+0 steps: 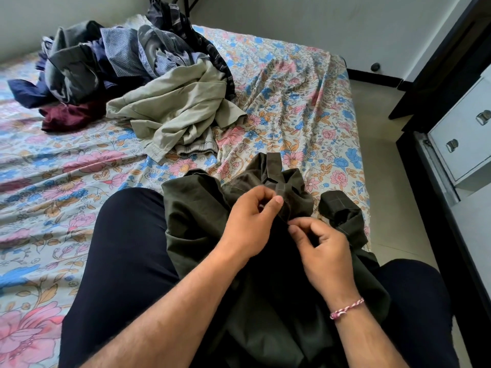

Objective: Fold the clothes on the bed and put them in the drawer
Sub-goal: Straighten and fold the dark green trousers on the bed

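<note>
Beyond both sets of fingertips spreads the bed [292, 96] in its floral sheet, largest of all, carrying an unfolded heap of clothes [111, 57] far past the fingers and up to their left, with a crumpled khaki garment [175, 112] spilling nearest toward them. Off to the right of the fingers stands a white drawer unit [462, 136]; the drawer fronts that show look closed, so nothing of their contents shows. Directly under the fingers lies the dark olive shirt [202, 224], bunched across the person's lap and onto the bed edge, its rolled cuff [340, 208] just right of the fingertips. The left hand [252, 221] pinches a fold of the shirt's front between thumb and curled fingers; the right hand [324, 251] pinches the cloth just below it, fingertips nearly meeting. They seem to be working a button or placket, though that detail is too small to confirm.

The shirt is far from flat, so folding it as it lies would likely trap creases, and the hanging tail may slide floorward if either pinch loosens.
</note>
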Demonstrator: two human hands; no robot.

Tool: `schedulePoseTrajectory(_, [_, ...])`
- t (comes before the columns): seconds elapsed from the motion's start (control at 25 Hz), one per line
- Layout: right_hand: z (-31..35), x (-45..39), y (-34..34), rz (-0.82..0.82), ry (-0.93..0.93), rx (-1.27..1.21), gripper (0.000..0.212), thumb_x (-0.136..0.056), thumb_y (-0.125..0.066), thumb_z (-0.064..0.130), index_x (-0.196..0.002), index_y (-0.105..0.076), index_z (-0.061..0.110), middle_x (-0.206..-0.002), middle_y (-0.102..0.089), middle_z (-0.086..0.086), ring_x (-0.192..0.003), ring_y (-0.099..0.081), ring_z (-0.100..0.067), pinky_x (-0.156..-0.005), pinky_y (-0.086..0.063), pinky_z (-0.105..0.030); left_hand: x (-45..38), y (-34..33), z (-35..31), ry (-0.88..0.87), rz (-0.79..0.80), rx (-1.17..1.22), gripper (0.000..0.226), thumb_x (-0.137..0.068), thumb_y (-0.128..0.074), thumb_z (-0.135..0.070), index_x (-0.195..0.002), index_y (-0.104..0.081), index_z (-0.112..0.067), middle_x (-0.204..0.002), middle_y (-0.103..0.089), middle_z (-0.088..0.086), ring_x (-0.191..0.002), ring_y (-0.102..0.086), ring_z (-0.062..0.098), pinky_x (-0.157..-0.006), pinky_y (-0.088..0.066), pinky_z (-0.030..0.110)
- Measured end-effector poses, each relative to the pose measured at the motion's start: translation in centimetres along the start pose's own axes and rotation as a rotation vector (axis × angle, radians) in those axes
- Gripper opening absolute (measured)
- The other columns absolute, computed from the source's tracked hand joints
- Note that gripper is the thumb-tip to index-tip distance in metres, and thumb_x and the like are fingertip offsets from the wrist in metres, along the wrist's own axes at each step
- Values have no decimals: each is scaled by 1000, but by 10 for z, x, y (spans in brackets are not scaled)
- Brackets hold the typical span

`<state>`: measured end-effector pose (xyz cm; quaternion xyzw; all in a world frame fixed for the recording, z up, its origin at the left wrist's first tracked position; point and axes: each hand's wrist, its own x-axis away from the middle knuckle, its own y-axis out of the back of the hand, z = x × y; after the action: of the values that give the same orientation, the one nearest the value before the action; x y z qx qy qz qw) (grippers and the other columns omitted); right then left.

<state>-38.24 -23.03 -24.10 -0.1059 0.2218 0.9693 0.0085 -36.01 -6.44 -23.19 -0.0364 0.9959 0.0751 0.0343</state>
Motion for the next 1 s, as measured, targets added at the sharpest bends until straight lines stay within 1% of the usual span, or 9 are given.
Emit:
schedulePoseTrajectory(0.16, [6, -34, 53, 261, -39, 36, 5, -87, -79, 30, -84, -79, 26, -82, -77, 4, -75, -70, -13, -71, -55, -24, -44, 61, -44, -353, 490, -763, 20, -95, -72, -44, -89, -74, -25, -75, -69, -12, -65, -61, 2, -63, -49, 23])
schedulePoseTrajectory(0.24, [11, -57, 83, 433, -69, 17, 21, -77, -82, 44, -79, -80, 23, -77, -76, -2, -69, -69, -11, -66, -53, -21, -75, 91, -62, -313, 706, -822, 16, -94, -75, -41, -86, -77, -28, -75, -71, -14, -68, -64, 1, -66, -48, 19])
schedulePoseTrajectory(0.36, [29, -97, 105, 599, -146, -59, 14, -78, -81, 22, -82, -79, 9, -80, -75, -13, -73, -68, -17, -66, -55, -25, -124, 118, -85, -217, 846, -759, 10, -94, -78, -30, -87, -76, -36, -81, -73, -18, -76, -64, -1, -75, -50, 21])
schedulePoseTrajectory(0.48, [44, -161, 98, 144, -117, -105, 12, -79, -84, 19, -81, -77, 10, -74, -74, 0, -68, -66, -11, -68, -55, -32, -184, 117, -113, -453, 457, -1010, 15, -96, -71, -23, -105, -78, -32, -100, -75, -12, -95, -69, 13, -89, -55, 36])
schedulePoseTrajectory(0.6, [70, -217, 92, -406, 178, 229, 20, -83, -79, 37, -87, -78, 18, -81, -76, 4, -76, -70, -12, -77, -59, -41, -208, 95, -143, -670, -192, -1024, 26, -95, -58, -28, -117, -71, -34, -113, -73, -5, -104, -70, 28, -84, -57, 41])
schedulePoseTrajectory(0.68, [80, -207, 89, -632, 402, 363, 16, -87, -76, 32, -92, -76, 17, -89, -75, 0, -82, -70, -17, -79, -58, -38, -188, 78, -143, -724, -379, -948, 30, -93, -60, -27, -121, -70, -31, -112, -76, -2, -99, -72, 31, -79, -58, 41])
schedulePoseTrajectory(0.8, [60, -141, 66, -557, 448, 487, 6, -86, -79, 22, -87, -74, 20, -85, -73, 4, -77, -66, -16, -70, -53, -34, -124, 53, -76, -615, -301, -834, 24, -89, -59, -24, -107, -74, -32, -100, -75, -5, -91, -71, 26, -75, -57, 39])
schedulePoseTrajectory(0.88, [20, -92, 38, -364, 110, 361, 11, -84, -82, 23, -78, -73, 21, -74, -72, 10, -68, -65, -10, -67, -52, -31, -70, 38, -28, -306, -203, -569, 27, -85, -61, -18, -98, -77, -36, -94, -76, -13, -86, -70, 11, -78, -55, 31])
schedulePoseTrajectory(1.0, [-18, -33, 6, -151, -398, -243, 16, -87, -81, 15, -74, -72, 11, -69, -72, -2, -65, -63, -14, -71, -52, -35, -11, 13, 6, 95, -159, -147, 27, -89, -68, -6, -87, -83, -29, -72, -75, -15, -60, -61, -4, -60, -46, 19])
